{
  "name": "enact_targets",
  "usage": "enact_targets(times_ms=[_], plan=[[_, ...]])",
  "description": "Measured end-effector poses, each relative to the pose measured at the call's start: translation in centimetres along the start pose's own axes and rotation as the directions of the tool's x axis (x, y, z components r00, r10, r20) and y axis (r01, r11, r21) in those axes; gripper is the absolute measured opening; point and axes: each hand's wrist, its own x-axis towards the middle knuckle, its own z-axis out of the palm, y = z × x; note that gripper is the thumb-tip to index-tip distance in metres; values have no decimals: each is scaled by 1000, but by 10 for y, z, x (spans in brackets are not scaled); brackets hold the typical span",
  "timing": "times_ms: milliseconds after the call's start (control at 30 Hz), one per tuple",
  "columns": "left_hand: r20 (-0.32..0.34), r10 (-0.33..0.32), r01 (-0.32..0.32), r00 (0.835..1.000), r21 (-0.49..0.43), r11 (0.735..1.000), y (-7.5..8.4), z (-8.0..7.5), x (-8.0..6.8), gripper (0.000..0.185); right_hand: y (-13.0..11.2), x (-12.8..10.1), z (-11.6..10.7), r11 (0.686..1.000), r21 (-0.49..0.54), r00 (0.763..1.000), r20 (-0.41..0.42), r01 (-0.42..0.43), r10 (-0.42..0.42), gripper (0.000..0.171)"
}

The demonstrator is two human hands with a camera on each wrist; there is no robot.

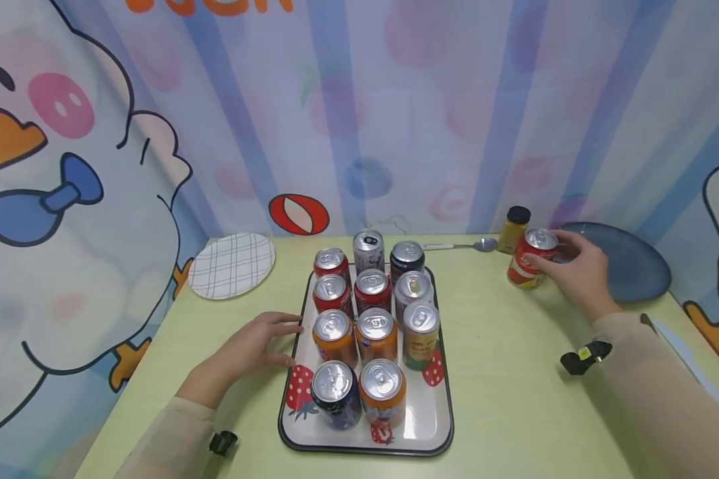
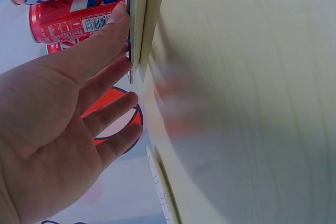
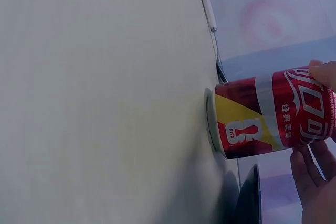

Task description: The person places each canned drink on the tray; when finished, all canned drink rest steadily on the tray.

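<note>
My right hand (image 1: 586, 274) grips a red cola can (image 1: 522, 269) at the right rear of the table, thumb on one side and fingers round the far side. In the right wrist view that cola can (image 3: 252, 116) is upright, its base at or just above the tabletop. My left hand (image 1: 254, 346) is at the left edge of a strawberry-print tray (image 1: 422, 429), fingers loosely spread and holding nothing. Its thumb and fingertips are by the rim; whether they touch is unclear. Several drink cans stand on the tray, including an orange soda can (image 1: 382, 396) and a dark can (image 1: 337, 398).
Behind the red can stands a yellow bottle (image 1: 511, 233) with a black cap. A spoon (image 1: 461, 245) lies near the back curtain. The dark oval plate (image 1: 632, 266) is at the right, and a white checked plate (image 1: 232, 266) at the left.
</note>
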Motion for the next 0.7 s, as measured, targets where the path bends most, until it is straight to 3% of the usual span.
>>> enact_targets(times_ms=[167, 367, 533, 700], plan=[[-8, 12, -11, 1000, 10, 1000, -1, 0, 2, 60, -8, -22, -1, 1000, -4, 1000, 2, 8, -8, 70], [-10, 8, -8, 1000, 13, 1000, -1, 0, 3, 61, -31, -63, 0, 999, 28, 999, 26, 45, -45, 70], [-8, 14, -14, 1000, 14, 1000, -2, 2, 2, 61, -48, -99, 2, 984, 114, 987, 62, 138, -146, 67], [-8, 27, -27, 1000, 9, 1000, -2, 2, 1, 61, -72, -129, 5, 945, 215, 959, 86, 246, -270, 68]])
